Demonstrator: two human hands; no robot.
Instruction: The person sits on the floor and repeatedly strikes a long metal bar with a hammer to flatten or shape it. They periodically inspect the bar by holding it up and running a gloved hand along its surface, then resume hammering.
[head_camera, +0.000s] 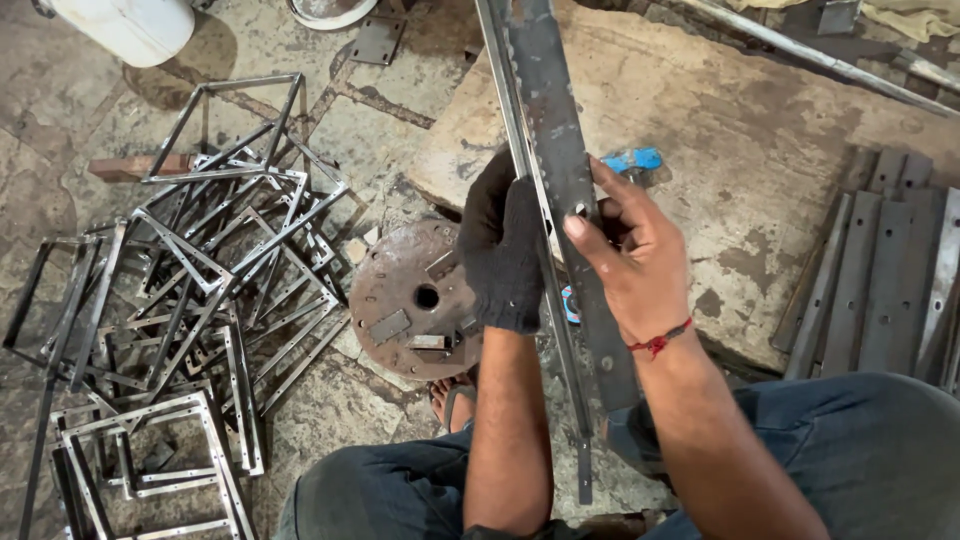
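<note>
On the floor at left lies a heap of welded frames (190, 290). Gloved left hand (503, 250) wraps thin bar (545, 270); bare right hand (630, 262) pinches flat strip (555, 130) w/ thumb. Strip could slide down, as grip is only light.

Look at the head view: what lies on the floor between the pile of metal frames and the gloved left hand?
In the head view, a rusty round metal disc with a centre hole lies between the pile of metal frames and the gloved left hand.
</note>
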